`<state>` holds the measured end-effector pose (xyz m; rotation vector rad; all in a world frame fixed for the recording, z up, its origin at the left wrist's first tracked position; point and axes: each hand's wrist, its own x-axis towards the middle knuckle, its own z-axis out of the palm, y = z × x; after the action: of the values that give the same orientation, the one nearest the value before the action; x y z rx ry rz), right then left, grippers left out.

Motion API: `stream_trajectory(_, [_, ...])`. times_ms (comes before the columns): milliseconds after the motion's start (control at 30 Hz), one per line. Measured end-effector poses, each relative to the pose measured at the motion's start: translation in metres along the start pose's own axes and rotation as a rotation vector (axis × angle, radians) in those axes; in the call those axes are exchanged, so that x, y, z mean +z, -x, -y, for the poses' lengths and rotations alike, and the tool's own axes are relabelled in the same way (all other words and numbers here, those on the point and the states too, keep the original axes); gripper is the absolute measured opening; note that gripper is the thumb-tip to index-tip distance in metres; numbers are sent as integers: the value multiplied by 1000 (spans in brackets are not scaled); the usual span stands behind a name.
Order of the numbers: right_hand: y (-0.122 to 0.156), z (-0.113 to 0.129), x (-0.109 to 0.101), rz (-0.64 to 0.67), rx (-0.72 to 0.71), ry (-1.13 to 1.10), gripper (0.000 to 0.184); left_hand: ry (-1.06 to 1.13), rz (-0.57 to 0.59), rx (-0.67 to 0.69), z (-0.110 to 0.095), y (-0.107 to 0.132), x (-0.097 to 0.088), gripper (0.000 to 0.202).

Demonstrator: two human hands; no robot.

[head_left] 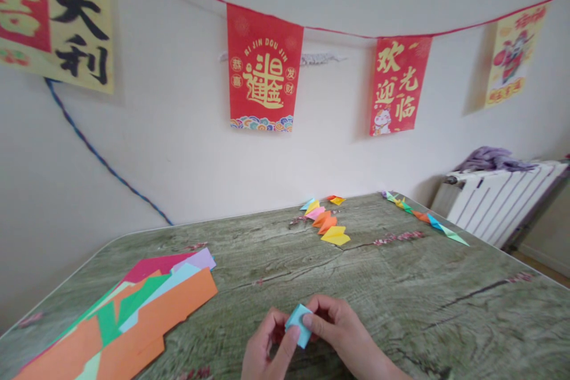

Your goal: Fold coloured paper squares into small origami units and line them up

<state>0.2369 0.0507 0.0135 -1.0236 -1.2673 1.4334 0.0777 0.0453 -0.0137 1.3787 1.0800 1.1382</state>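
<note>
Between my two hands, low in the middle of the view, is a small folded piece of light blue paper point(297, 322). My left hand point(270, 345) pinches its left side, thumb on the front face. On the other side, my right hand point(339, 328) grips the upper right edge between thumb and curled fingers. Layers and a crease show in the paper; its back is hidden by my fingers. Both hands are just above the green wood-patterned table point(249, 267).
Several coloured paper sheets point(146, 314) lie piled at the left. Small folded paper pieces point(327, 222) sit in a row at the back, beside a red-and-yellow one point(336, 199). A folded paper strip point(427, 218) lies at the far right. Beyond stands a radiator point(499, 196) with purple cloth point(494, 159).
</note>
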Motion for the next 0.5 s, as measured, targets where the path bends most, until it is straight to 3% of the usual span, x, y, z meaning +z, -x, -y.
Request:
stream_trajectory(333, [2,-1,2,-50,-22,18,50,-181,-16,59,1,2,-1,48])
stream_trajectory(500, [3,-1,1,-1,-42,16,41,-224,-5,80,5,2,0,45])
